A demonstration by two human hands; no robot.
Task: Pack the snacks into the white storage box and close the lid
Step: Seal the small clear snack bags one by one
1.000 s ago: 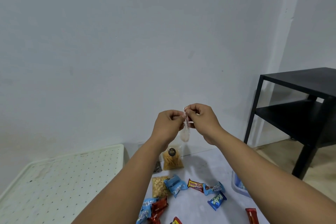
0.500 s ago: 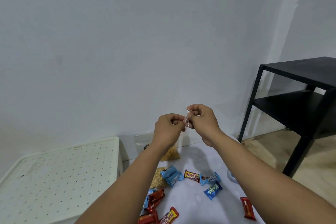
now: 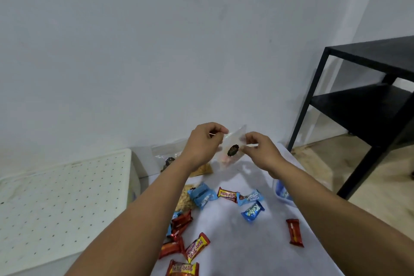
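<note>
Both hands hold up a small clear plastic snack bag (image 3: 231,149) with a dark round label, above the white table (image 3: 237,248). My left hand (image 3: 203,143) pinches its left top corner and my right hand (image 3: 259,150) pinches its right side. The white storage box (image 3: 56,204) stands at the left with its dotted lid shut. On the table below lie several wrapped snacks: blue packs (image 3: 202,195), a blue bar (image 3: 252,211), red bars (image 3: 295,232), a beng-beng bar (image 3: 197,246) and clear bags of yellow crackers (image 3: 202,169).
A black metal shelf unit (image 3: 367,101) stands at the right on a beige floor. A white wall rises right behind the table. A clear blue-tinted container (image 3: 282,192) peeks out under my right forearm at the table's right edge.
My hands have moved apart, spreading the clear bag flat so its dark label shows. The view has tilted down, showing more of the table and snacks.
</note>
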